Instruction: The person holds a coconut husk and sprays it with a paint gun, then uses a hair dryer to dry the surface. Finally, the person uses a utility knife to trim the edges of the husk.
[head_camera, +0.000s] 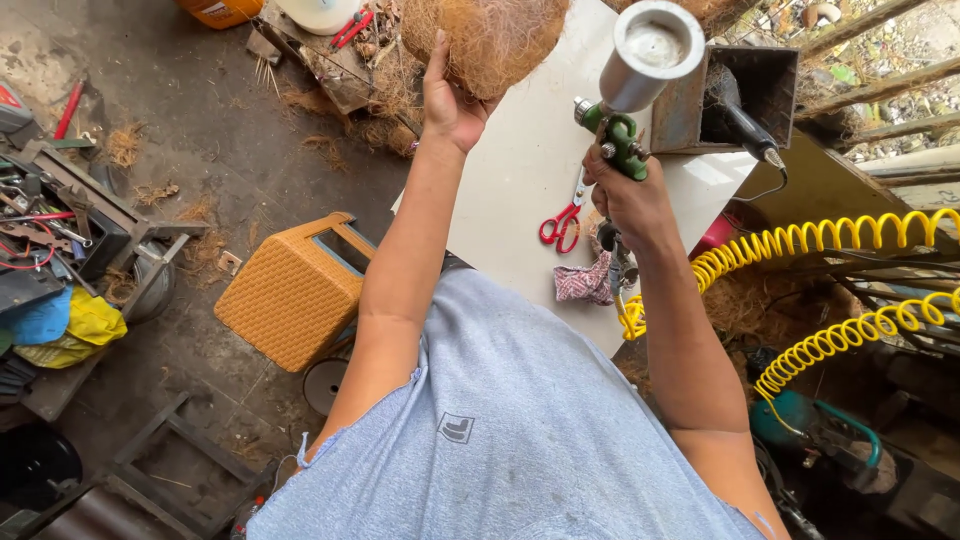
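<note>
Blue-grey shirt fills the bottom of the view, both bare arms reaching up and away from it. Left hand (450, 100) is raised, palm cupped under a shaggy ball of brown coconut fibre (487, 38), fingers and thumb wrapped against its underside — that grip is pressed onto the fibre, holding it above the pale tabletop (520, 180). Right hand (628, 195) is clenched around the handle of a green spray gun (622, 140), its grip closed tight on it, and the shiny metal cup (652, 52) on top tilts toward the fibre ball, just beside it. A coiled yellow air hose (800, 240) runs from below the gun out to the right. On the tabletop lie red-handled scissors (563, 222) and a crumpled patterned rag (583, 282), near the right wrist. A dark metal box (730, 95) sits behind the gun. Down on the floor to the left stands an orange woven stool (290, 295), with a cluttered tool tray (55, 230) well apart from it at the left edge.
</note>
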